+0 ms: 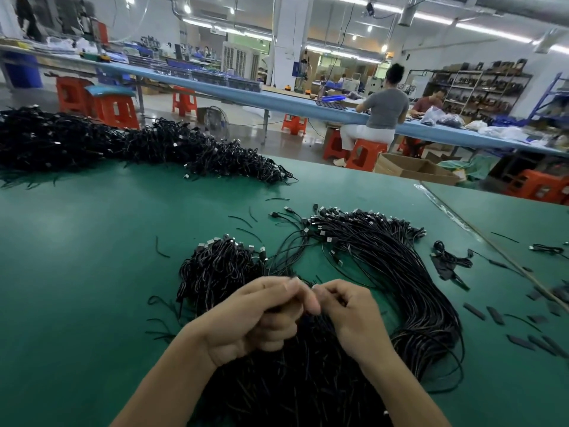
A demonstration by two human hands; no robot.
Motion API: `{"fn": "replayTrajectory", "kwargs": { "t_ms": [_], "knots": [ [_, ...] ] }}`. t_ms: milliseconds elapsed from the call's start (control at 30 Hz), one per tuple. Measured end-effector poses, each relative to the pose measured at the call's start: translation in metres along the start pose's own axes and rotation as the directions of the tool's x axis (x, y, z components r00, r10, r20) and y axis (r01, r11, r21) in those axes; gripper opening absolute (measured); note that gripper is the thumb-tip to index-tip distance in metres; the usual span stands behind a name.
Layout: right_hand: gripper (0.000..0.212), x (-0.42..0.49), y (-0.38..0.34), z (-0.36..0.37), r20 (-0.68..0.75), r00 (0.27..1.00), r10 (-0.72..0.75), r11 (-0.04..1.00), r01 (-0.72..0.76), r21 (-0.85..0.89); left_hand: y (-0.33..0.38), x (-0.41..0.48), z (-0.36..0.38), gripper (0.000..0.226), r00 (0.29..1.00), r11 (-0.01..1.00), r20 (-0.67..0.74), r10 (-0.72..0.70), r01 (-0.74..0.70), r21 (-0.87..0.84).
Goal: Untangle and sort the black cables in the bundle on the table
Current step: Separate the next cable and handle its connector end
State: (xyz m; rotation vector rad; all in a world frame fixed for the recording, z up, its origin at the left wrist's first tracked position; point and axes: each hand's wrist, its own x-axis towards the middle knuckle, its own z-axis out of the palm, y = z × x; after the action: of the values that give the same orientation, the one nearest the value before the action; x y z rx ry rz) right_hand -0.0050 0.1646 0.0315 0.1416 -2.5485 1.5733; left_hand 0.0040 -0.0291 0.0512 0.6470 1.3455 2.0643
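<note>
Green tabletop (pixel 92 288), near edge: tangled black cable bundle (pixel 292 383) is pinched by curled fingers (pixel 278 286) of left hand (pixel 255 322) and right hand (pixel 349 312); sorting judged part-done.

My bare forearms reach forward side by side, wrists close. My left hand (pixel 258 318) curls its fingers round some black cables (pixel 309 329). My right hand (pixel 348 312) is curled too, thumb and forefinger pinched against my left fingertips; what they pinch is blurred.
</note>
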Motion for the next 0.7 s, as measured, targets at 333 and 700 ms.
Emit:
{"fn": "replayTrajectory", "kwargs": {
  "t_ms": [333,700],
  "knots": [
    [0.024,-0.012,0.002,0.007,0.006,0.996,0.088,0.985,-0.086,-0.146,-0.004,0.01,-0.004,0.051,0.963,0.919,-0.252,0.098,-0.185,-0.349],
    [0.018,-0.035,-0.02,0.027,0.304,0.942,-0.145,0.907,0.249,-0.34,-0.03,0.026,-0.007,0.038,0.689,0.885,-0.568,0.451,-0.259,0.388]
  ]
}}
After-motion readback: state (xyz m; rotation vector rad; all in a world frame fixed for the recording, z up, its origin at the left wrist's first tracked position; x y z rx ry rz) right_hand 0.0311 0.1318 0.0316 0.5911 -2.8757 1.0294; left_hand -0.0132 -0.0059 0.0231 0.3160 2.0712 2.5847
